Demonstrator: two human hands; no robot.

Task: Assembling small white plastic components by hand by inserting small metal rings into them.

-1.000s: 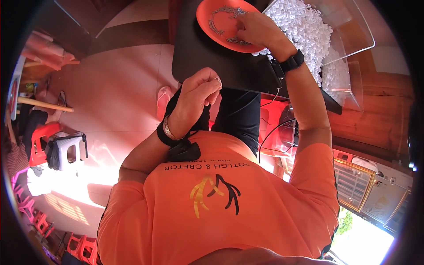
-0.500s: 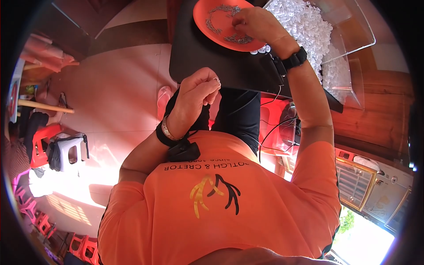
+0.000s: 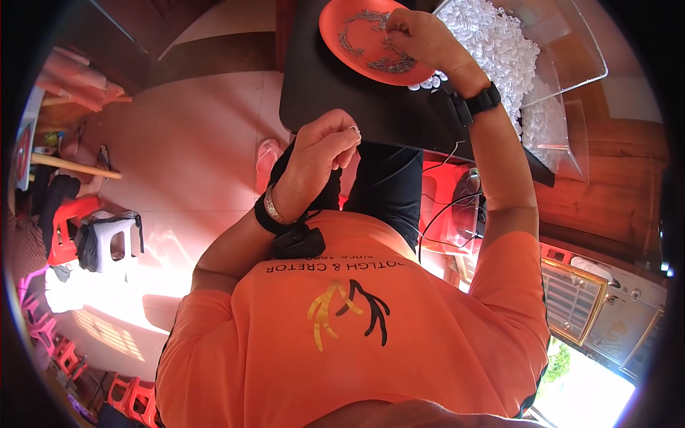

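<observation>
My left hand (image 3: 322,151) is closed in front of the table's near edge, with a small white plastic piece (image 3: 356,131) just showing at its fingertips. Over the right side of an orange plate (image 3: 371,48), my right hand (image 3: 426,43) has its fingers pinched together. Whatever they may hold is too small to make out. Thin grey metal nails (image 3: 394,65) lie around the plate in a broken ring, some right below my right fingers. Next to the plate, several loose white plastic pieces (image 3: 430,83) sit under my right wrist.
A big heap of white plastic pieces (image 3: 492,50) fills a clear bin (image 3: 579,85) at the right of the black table (image 3: 307,100). Black cables (image 3: 449,207) hang below the table beside a red stool (image 3: 442,182). More stools (image 3: 114,242) stand at the left.
My right hand has lifted slightly from the nails, its fingertips shifting a little right. The plate and table sit slightly further right in view. My left hand keeps its closed pose.
</observation>
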